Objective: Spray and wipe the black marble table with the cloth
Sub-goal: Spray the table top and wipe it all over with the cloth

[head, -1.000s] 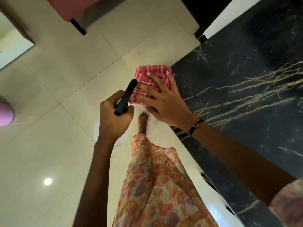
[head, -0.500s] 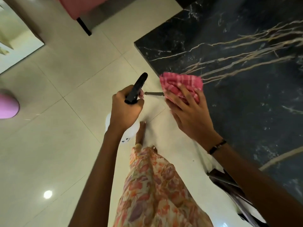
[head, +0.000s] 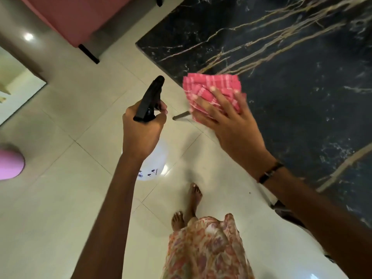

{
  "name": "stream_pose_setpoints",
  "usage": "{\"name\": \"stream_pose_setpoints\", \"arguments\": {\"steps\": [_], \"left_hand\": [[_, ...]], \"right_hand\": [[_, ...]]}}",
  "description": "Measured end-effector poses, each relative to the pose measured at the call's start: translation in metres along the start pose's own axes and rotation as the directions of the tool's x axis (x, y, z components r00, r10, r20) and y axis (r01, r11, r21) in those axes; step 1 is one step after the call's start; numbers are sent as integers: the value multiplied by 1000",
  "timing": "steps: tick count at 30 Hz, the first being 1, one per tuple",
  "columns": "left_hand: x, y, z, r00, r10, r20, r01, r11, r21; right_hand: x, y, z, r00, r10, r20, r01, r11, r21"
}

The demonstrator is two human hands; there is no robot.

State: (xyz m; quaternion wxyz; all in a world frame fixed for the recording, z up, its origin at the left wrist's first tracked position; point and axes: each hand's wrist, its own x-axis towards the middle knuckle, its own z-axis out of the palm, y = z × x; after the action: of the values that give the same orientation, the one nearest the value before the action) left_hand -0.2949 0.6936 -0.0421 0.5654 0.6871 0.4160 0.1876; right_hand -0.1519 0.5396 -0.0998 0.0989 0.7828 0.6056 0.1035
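Black marble table (head: 281, 57) — upper right of the frame, gold and white veining; a pink checked cloth (head: 213, 91) lies at its left edge. Cream tiled floor (head: 60, 198) — left and bottom; bare feet (head: 187, 208) stand on it, lower centre.

The black table (head: 281, 67) top is bare and wide to the right and far side. On the left, the spray bottle (head: 150, 99) blocks the way.

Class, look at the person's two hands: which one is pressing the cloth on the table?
The right hand: its spread fingers press the pink checked cloth at the black marble table edge. The left hand grips the spray bottle over the floor.
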Motion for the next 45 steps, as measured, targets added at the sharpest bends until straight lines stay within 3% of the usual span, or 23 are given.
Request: {"name": "stream_pose_setpoints", "arguments": {"steps": [5, 9, 15, 25, 29, 36, 39, 45], "left_hand": [[-27, -8, 7, 995, 22, 94, -23, 1000, 7], [-50, -16, 9, 991, 52, 125, -53, 999, 4], [-75, -21, 15, 985, 73, 156, -78, 996, 32], [-128, -32, 41, 956, 71, 286, -99, 992, 83], [-155, -35, 61, 942, 60, 330, -103, 988, 115], [-202, -28, 115, 918, 55, 392, -113, 985, 128], [-225, -25, 134, 910, 64, 410, -128, 983, 130], [-268, -24, 166, 912, 33, 409, -93, 987, 128]], "right_hand": [[-82, 7, -8, 994, 86, 72, -80, 994, -78], [-41, -13, -5, 984, 172, 48, -164, 976, -143], [-1, -19, 1, 988, 151, 40, -146, 984, -103], [-290, 13, -2, 929, 366, 53, -336, 895, -293], [-276, 1, 8, 903, 429, -17, -415, 862, -291], [-228, -7, 18, 940, 320, -117, -341, 898, -277], [-274, 4, 19, 944, 317, -89, -330, 902, -278], [-459, 33, 19, 894, 442, -75, -440, 834, -333]]}}
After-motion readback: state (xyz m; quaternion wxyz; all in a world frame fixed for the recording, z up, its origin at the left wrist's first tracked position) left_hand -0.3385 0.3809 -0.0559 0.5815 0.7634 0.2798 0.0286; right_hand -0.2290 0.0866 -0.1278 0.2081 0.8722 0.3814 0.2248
